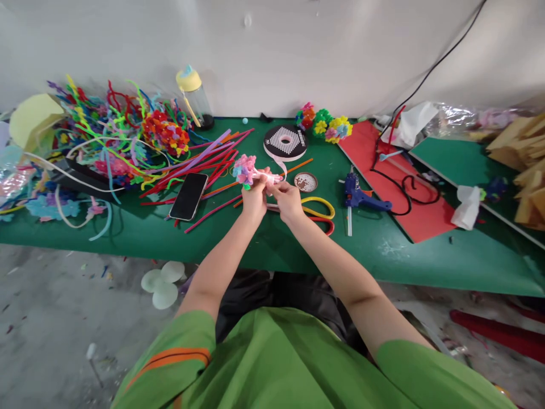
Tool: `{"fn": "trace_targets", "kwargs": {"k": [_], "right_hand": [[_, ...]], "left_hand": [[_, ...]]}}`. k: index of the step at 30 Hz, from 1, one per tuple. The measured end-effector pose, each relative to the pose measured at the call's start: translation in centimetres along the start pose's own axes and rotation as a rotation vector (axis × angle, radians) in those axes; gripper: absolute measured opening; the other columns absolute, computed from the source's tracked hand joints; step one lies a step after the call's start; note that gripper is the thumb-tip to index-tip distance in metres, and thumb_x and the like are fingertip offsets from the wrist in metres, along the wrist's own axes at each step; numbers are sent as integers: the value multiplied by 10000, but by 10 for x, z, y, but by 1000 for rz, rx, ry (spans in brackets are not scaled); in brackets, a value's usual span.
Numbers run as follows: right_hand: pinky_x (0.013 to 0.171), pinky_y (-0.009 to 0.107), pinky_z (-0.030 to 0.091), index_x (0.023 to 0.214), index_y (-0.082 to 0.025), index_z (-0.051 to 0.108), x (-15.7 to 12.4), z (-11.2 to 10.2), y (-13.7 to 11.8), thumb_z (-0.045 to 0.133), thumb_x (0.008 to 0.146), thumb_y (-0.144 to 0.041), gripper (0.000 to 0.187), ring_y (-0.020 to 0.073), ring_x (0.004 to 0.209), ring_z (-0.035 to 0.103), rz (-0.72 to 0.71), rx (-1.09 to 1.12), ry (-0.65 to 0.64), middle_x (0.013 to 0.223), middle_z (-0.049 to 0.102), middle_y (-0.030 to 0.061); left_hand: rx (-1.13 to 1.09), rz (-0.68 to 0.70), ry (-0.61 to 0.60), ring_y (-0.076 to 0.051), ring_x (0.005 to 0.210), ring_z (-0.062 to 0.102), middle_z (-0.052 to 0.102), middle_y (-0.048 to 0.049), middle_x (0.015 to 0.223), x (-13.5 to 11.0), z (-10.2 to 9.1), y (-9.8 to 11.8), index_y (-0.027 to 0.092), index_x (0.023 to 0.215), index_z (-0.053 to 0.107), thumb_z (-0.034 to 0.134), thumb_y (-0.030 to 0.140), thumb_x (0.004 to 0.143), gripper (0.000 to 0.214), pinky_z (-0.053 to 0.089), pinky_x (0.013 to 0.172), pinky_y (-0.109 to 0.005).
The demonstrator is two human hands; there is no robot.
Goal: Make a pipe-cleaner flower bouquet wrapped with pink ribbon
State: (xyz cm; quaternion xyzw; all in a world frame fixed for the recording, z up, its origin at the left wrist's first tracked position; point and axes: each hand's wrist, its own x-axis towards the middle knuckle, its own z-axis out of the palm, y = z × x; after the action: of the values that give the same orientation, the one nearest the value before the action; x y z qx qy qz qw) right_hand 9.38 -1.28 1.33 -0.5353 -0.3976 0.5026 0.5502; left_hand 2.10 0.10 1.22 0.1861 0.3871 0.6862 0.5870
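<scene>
A small bouquet of fuzzy pipe-cleaner flowers (246,170), mostly pink with some blue, purple and green, lies sideways over the green table. My left hand (254,200) is closed around its stem, flower heads pointing left. The stem end looks wrapped in pale pink ribbon (281,166), which trails from a black-labelled ribbon roll (285,142) just behind. Pinched fingers of my right hand (288,199) meet the stem and seem to hold the ribbon there; the fingertips are partly hidden. Scissors (319,209) with yellow and red handles lie beneath my right hand.
Left of my hands are a phone (189,196), loose pipe cleaners (213,165) and a colourful craft heap (123,136). A bottle (195,99) stands behind. To the right are a round lid (305,182), a blue glue gun (360,193) with a black cord, and a red board (404,187).
</scene>
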Motion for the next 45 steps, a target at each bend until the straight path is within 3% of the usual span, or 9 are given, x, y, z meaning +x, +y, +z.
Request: {"fn": "trace_targets", "kwargs": {"k": [6, 16, 21, 25, 30, 33, 37, 40, 45], "right_hand": [[654, 280, 409, 494, -188, 527, 2, -1, 6, 711, 620, -412, 315, 106, 655, 487, -66, -62, 56, 695, 488, -13], [594, 254, 426, 528, -184, 517, 6, -3, 8, 695, 623, -442, 327, 102, 645, 486, -53, -35, 67, 700, 478, -4], [668, 282, 474, 839, -202, 574, 9, -9, 11, 649, 705, -415, 263, 157, 808, 559, -116, -219, 65, 864, 587, 40], [692, 294, 497, 1158, -227, 464, 8, -13, 6, 605, 757, -297, 430, 167, 881, 592, -276, -292, 48, 1053, 589, 78], [729, 297, 500, 954, -215, 575, 13, -19, 3, 595, 776, -282, 191, 143, 822, 607, -407, -193, -135, 928, 643, 34], [615, 261, 471, 876, -207, 588, 14, -20, 2, 638, 752, -310, 169, 101, 642, 561, -358, -103, -147, 728, 619, -10], [483, 223, 376, 769, -196, 585, 14, -20, -1, 684, 712, -369, 207, 66, 481, 443, -192, 97, -231, 520, 505, -61], [465, 216, 352, 714, -187, 588, 16, -23, -4, 714, 676, -393, 244, 62, 472, 430, -62, 269, -326, 497, 480, -62], [552, 216, 434, 694, -165, 609, 19, -31, -8, 777, 599, -349, 266, 63, 555, 483, 142, 437, -428, 598, 544, -31]], "left_hand": [[-23, -60, -12, -181, 1061, 607, 694, -39, 948, 0, -2, -1, 182, 790, 614, 655, 126, 713, 104, 470, 924, -326], [-59, -58, -32, -169, 996, 621, 658, -23, 858, -2, 0, -3, 166, 792, 624, 721, 180, 660, 164, 478, 894, -300], [-57, -107, -46, -144, 920, 625, 646, -13, 841, -3, 2, -2, 172, 787, 630, 711, 200, 690, 129, 476, 837, -275], [-119, -137, -77, -82, 739, 602, 638, 15, 789, -3, 2, -4, 175, 757, 624, 712, 184, 688, 112, 460, 749, -240], [-144, -111, -110, -76, 708, 580, 611, 28, 733, -3, 2, -6, 180, 728, 609, 765, 243, 635, 192, 432, 719, -229], [-120, -65, -107, -94, 736, 583, 591, 27, 708, -2, 1, -8, 186, 721, 610, 780, 268, 618, 215, 415, 704, -238], [-79, -4, -163, -101, 720, 585, 573, 28, 683, -1, 1, -9, 186, 691, 593, 796, 295, 591, 252, 423, 686, -250], [-36, 19, -223, -130, 760, 603, 590, 9, 715, -1, 2, -9, 191, 718, 603, 811, 351, 562, 305, 448, 695, -269], [-16, -11, -289, -241, 1064, 587, 651, -29, 893, -3, 3, -8, 209, 785, 638, 848, 408, 484, 418, 449, 921, -375]]}}
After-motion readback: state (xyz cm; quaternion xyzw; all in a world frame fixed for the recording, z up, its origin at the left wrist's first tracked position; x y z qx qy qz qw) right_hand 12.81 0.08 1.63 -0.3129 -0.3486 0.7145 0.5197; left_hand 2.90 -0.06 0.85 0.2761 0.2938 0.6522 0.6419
